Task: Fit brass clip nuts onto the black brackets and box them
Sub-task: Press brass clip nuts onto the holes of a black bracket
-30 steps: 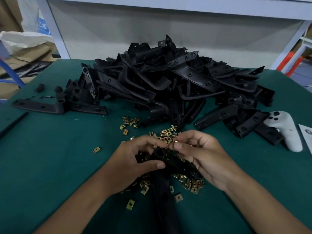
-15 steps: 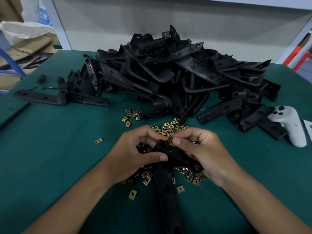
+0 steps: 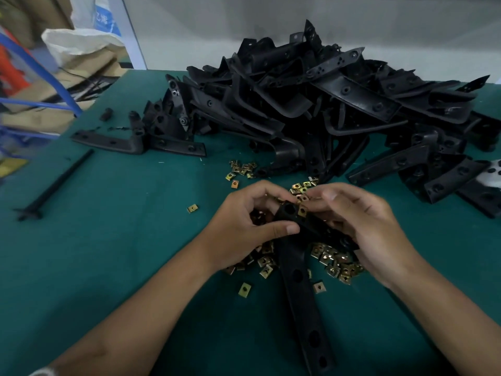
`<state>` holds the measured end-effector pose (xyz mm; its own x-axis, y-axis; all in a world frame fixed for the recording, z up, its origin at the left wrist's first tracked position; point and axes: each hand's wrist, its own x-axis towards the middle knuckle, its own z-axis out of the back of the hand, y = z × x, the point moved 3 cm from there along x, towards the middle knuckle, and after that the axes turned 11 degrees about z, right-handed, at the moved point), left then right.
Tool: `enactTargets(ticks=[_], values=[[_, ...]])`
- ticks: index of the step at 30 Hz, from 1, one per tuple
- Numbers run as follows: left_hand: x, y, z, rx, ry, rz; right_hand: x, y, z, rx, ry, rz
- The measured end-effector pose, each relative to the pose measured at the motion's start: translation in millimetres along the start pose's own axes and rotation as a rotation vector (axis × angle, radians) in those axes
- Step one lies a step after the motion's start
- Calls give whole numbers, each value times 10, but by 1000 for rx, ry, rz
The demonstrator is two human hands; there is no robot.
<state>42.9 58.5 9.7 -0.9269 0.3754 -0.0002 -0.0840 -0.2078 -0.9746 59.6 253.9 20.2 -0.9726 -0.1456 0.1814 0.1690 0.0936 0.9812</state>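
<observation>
Over the green table, my left hand [image 3: 244, 226] grips the upper end of a long black bracket [image 3: 301, 289], thumb across its front. A brass clip nut [image 3: 302, 211] sits on the bracket's top edge beside a round hole, and my right hand [image 3: 363, 226] pinches it there with curled fingers. The bracket's long arm runs down toward me between my forearms. Loose brass clip nuts [image 3: 336, 263] lie scattered under and around both hands.
A big heap of black brackets [image 3: 311, 104] fills the far half of the green table [image 3: 108, 240]. A thin black rod [image 3: 54, 185] lies at the left. A white controller [image 3: 494, 175] shows at the right edge. Sacks and cardboard stand off the table's left.
The view has swung a little left. My right fingers have brought the clip nut down against the bracket's top edge; the left hand keeps its grip.
</observation>
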Motion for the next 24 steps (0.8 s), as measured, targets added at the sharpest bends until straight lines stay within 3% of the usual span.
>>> enactTargets(ticks=[14,18,21,24], values=[[23,85,37,39,1,13,-10,-1,39,-217,99,212],[23,70,36,2,15,7,77,-18,317,-628,30,255],[20,54,28,3,25,7,117,-67,435,-955,193,209],[18,69,27,-5,38,31,108,-75,458,-1081,371,178]])
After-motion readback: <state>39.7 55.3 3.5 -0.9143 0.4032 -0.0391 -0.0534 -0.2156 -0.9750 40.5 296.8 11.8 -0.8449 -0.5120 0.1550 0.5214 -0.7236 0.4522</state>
